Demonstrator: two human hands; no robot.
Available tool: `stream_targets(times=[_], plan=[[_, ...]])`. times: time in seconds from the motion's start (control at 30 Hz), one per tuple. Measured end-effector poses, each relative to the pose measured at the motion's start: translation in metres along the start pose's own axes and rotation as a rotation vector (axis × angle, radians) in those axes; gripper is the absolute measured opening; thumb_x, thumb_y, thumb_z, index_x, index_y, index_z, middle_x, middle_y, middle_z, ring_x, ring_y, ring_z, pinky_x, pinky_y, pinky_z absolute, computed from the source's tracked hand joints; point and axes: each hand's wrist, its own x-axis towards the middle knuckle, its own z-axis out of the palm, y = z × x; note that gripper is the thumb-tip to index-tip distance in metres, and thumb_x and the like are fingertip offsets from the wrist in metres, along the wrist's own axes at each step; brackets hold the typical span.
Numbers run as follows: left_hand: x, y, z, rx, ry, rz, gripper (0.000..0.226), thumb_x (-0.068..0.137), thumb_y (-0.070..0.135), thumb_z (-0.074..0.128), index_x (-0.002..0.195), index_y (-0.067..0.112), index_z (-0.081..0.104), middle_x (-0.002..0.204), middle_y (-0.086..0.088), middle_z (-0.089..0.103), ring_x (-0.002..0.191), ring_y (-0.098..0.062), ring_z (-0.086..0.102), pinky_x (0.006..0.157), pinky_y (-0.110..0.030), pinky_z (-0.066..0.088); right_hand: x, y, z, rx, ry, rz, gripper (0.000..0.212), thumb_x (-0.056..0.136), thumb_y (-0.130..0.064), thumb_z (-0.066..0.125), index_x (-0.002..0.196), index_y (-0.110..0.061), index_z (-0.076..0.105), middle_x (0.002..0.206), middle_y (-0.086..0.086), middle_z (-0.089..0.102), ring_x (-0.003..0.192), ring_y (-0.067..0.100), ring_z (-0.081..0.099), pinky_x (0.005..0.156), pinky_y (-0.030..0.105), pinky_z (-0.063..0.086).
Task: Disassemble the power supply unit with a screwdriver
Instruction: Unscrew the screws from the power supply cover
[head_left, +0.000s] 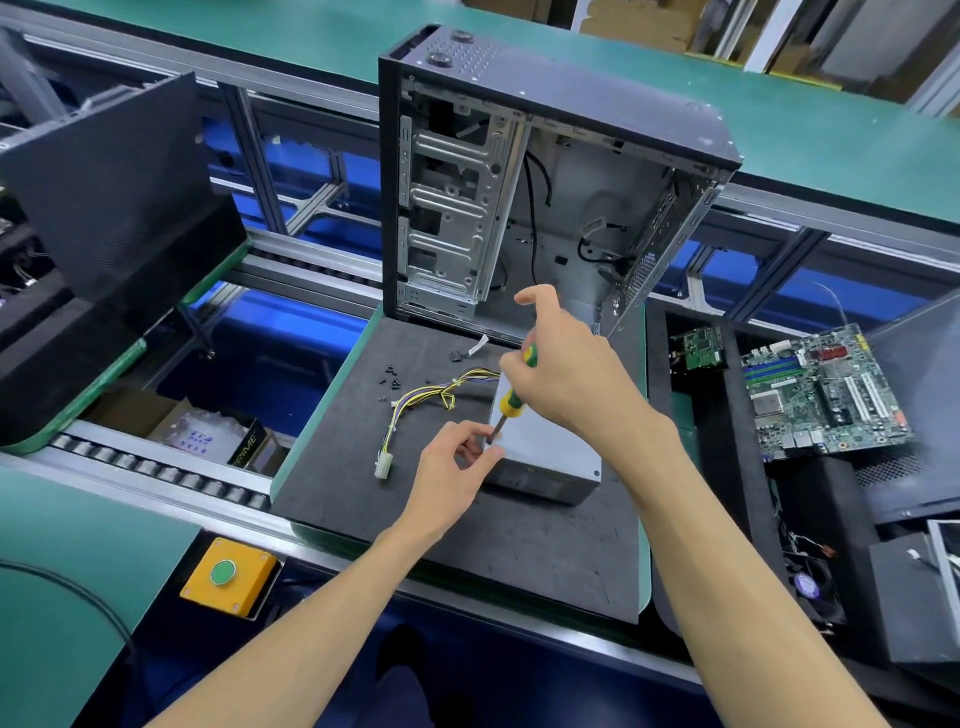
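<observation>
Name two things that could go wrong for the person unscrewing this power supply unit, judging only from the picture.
1. The left hand has its fingers right by the screwdriver tip; a slip could jab them.
2. The loose screws lie scattered on the mat near the cable bundle, so dragging the power supply unit might sweep them off.

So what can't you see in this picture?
- Screwdriver tip and the screw: hidden behind the left hand's fingers.
- Most of the handle: covered by the right hand.
- Black bits on the mat: too small to tell.
- Metal box's far side: hidden by the right hand.
</observation>
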Motion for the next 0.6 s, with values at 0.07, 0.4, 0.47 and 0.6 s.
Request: stream_targets(times=[0.07,0.4,0.47,0.6], plan=[[-0.001,0.003,0.002,0.022,0.032,0.035,0.012,0.089,0.02,0.073,0.099,0.026,0.069,0.088,0.005,0.059,0.08,-0.006,0.057,0.076,-0.012,0.045,-0.001,0.001,0.0,-0.035,0.014,-0.029,0.054,0.09,-0.036,0.058,0.137,-0.027,0.034,0.104,-0.002,0.055,0.086,0.032,0.057,0.071,0.039,0.042],[0.01,0.003,-0.004,0.17,0.01,0.085,0.012,0.088,0.014,0.069,0.093,0.025,0.068,0.088,0.013,0.067,0.083,-0.006,0.063,0.071,-0.014,0.047,0.0,0.003,0.003,-0.014,0.036,-0.006,0.032,0.094,-0.037,0.055,0.123,-0.027,0.045,0.092,-0.004,0.063,0.085,0.029,0.056,0.072,0.039,0.041],[0.01,0.003,-0.005,0.176,0.003,0.075,0.012,0.088,0.016,0.069,0.091,0.027,0.067,0.087,0.014,0.067,0.083,-0.005,0.063,0.071,-0.012,0.047,0.001,0.004,0.003,0.004,0.045,0.024,0.022,0.098,-0.037,0.051,0.118,-0.027,0.05,0.078,-0.007,0.06,0.083,0.031,0.056,0.075,0.04,0.045],[0.01,0.004,-0.006,0.162,-0.001,0.06,0.012,0.088,0.018,0.07,0.089,0.029,0.064,0.085,0.014,0.066,0.081,-0.006,0.062,0.07,-0.014,0.047,0.002,0.004,0.004,-0.012,0.067,-0.016,0.036,0.09,-0.035,0.057,0.124,-0.028,0.045,0.087,-0.011,0.058,0.082,0.026,0.055,0.07,0.038,0.039]])
